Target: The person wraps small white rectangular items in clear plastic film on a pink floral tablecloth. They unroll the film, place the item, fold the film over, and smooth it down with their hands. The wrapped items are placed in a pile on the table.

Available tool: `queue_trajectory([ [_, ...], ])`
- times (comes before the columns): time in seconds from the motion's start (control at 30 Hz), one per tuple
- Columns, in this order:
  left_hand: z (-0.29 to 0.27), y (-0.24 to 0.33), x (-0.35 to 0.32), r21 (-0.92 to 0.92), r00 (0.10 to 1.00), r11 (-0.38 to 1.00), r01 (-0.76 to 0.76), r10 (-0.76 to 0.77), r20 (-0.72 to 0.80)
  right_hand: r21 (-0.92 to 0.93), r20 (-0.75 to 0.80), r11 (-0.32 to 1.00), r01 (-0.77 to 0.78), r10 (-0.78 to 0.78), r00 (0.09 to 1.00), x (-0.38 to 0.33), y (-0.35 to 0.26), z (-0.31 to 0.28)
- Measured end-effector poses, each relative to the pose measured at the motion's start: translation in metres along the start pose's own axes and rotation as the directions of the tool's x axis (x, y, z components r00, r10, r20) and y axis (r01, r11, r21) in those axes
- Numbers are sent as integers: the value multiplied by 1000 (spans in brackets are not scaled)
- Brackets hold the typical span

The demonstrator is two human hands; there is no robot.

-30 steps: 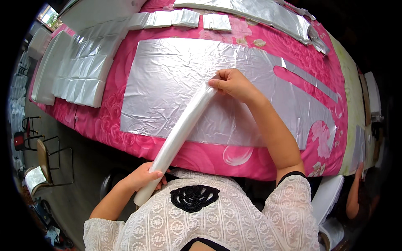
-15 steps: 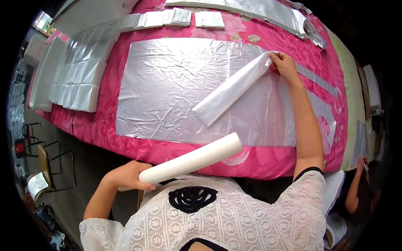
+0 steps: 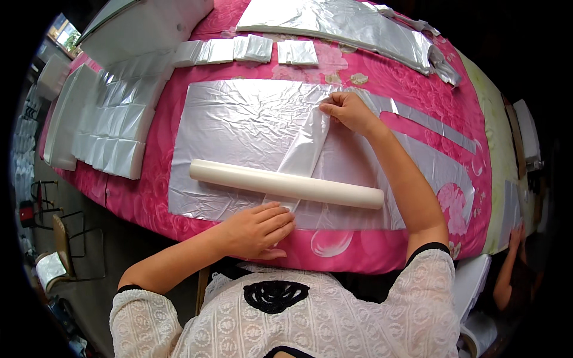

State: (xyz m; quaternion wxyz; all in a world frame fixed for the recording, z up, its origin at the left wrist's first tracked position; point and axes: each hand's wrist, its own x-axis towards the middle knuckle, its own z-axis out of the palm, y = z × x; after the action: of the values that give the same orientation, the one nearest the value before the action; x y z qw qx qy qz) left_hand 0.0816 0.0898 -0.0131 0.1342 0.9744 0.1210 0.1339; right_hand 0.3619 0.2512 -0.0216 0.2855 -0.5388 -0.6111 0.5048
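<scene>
A white roller tube [image 3: 334, 193] lies crosswise over a narrow folded plastic bag [image 3: 303, 146], which slants across clear, crinkled plastic sheets [image 3: 224, 128] on the table. The bag's far end is pinched between the thumb and fingers of my right hand [image 3: 355, 113]. My left hand [image 3: 256, 231] rests at the near edge, beside the bag's lower end and just below the tube. Its fingers are stretched out flat with the thumb apart, and nothing shows in them. The tube hides part of the bag.
Rows of folded plastic packets [image 3: 116, 122] line the table's left, beside a white foam box [image 3: 146, 30]. A long stack of plastic [image 3: 340, 27] lies at the back. Flat plastic strips [image 3: 439, 126] lie at right. Another person's arm [image 3: 506, 274] shows at far right; a chair [image 3: 62, 250] stands at left.
The tube has gone from my left hand onto the plastic. That hand has moved right to the bag's near end. My right hand has shifted left with the bag's far end, so it slants more steeply.
</scene>
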Motion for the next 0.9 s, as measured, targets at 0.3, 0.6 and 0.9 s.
queue_trajectory([
  [0.3,22,18,-10,-2,962,982,188,-184,203,-255,-205,938,234,-289,935,-62,-36,47],
  [0.6,41,57,-1,38,937,951,305,-307,165,-699,101,570,432,-519,848,-142,-16,88],
  [0.9,35,56,1,-22,947,958,287,-281,154,-719,-42,593,364,-560,828,-38,-1,14],
])
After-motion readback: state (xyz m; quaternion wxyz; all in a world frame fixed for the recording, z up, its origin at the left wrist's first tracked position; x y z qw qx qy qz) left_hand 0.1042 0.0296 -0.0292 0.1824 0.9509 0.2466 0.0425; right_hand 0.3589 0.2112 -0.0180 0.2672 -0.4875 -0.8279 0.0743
